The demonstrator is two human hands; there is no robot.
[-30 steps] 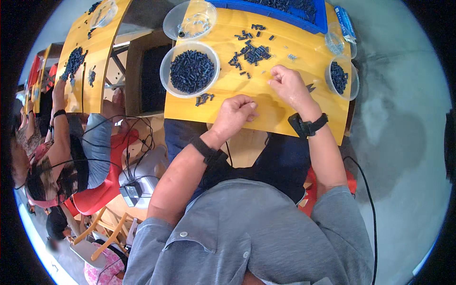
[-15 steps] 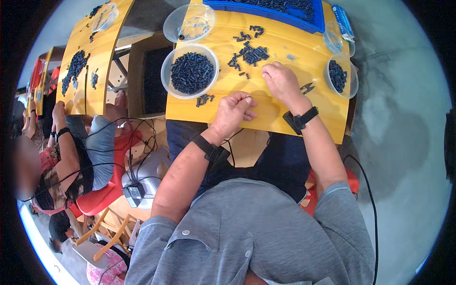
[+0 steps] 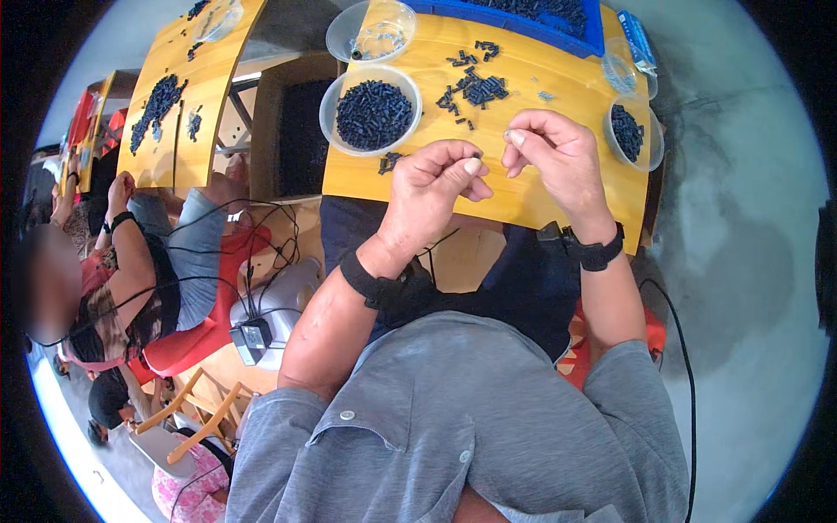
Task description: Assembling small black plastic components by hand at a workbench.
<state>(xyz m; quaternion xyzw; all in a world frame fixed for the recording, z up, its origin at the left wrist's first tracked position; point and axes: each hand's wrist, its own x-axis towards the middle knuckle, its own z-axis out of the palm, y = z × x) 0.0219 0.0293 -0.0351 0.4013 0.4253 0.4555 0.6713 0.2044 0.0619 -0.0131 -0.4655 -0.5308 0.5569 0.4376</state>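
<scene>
Change since earlier: both hands have lifted off the tabletop and drawn nearer to me, close together above its near edge.
Left hand: I see its fingers curled, thumb pressed to forefinger; whatever they pinch is too small for me to tell.
Right hand: its fingers pinch one tiny pale piece; its long axis and heading I cannot make out.
Bowls: four clear round ones; the large bowl, far left of my hands, is full of small dark pieces; the far-left one is nearly bare.
Right bowl: holds dark pieces, just right of my right hand.
Loose pile: one scatter of dark pieces, far of both hands.
Blue bin: one, along the far edge.
</scene>
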